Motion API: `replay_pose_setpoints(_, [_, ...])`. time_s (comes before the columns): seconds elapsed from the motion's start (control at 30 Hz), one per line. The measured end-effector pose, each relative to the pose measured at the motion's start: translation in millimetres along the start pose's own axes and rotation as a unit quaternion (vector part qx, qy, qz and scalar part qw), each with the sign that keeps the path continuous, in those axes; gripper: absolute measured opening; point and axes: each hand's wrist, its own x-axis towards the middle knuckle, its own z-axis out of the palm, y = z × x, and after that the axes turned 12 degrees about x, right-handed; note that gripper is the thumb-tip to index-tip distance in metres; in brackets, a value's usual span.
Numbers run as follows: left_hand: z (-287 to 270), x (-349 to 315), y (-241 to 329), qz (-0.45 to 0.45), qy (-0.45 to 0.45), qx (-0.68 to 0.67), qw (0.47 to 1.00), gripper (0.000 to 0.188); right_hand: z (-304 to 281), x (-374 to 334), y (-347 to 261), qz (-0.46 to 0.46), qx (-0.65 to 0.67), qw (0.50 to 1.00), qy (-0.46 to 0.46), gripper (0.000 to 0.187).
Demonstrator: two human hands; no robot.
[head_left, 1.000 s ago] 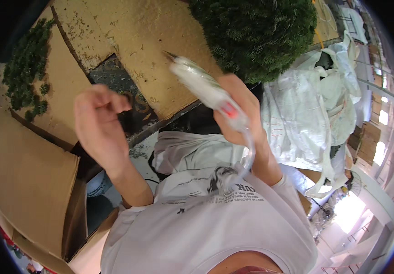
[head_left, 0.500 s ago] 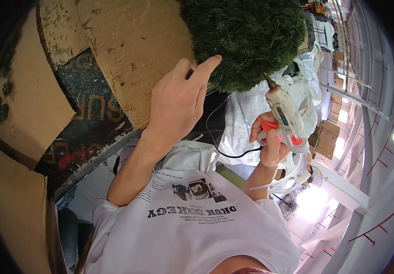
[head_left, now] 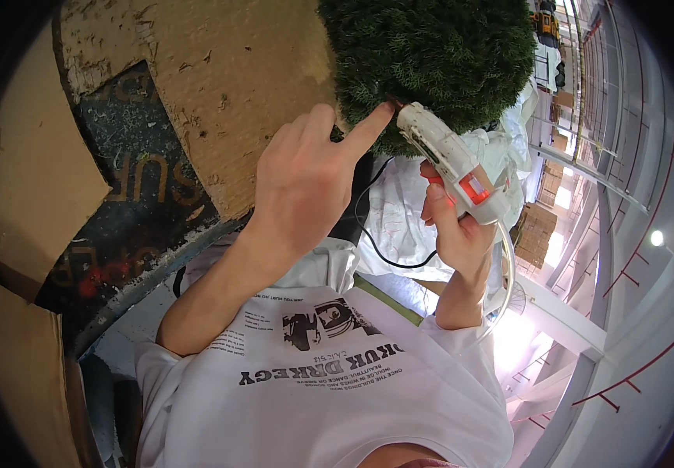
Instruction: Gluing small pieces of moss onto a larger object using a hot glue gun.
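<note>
fingers of the right hand are wrapped around the grip of a white glue gun with red parts. the left hand stretches its forefinger to the gun's tip, other fingers bent; whether it pinches anything cannot be told. finger and tip meet at the near edge of a round clump of greenery. the clump looks full; how much is finished or left does not show. a pale rod, probably unused glue, curves from the gun's back. cardboard covers much of the table, whose dark strip carries partly hidden gold lettering. the white shirt bears dark printed words and a picture, upside down here.
</note>
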Motion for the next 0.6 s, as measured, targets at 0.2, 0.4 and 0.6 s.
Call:
replay_pose_setpoints(0.2, [0,-3,-1,0.009,-0.001,0.015,1.0,0.061,-9,7,-4,0.015,-0.083,0.995,-0.044,0.032])
replay_pose_setpoints(0.4, [-2,-3,-1,0.011,0.002,0.011,1.0,0.06,-5,15,-10,-0.007,-0.068,0.997,-0.024,0.018])
replay_pose_setpoints(0.6, [-2,-4,-2,0.023,0.003,0.02,1.0,0.062,-3,19,-20,0.001,-0.087,0.996,-0.03,0.016])
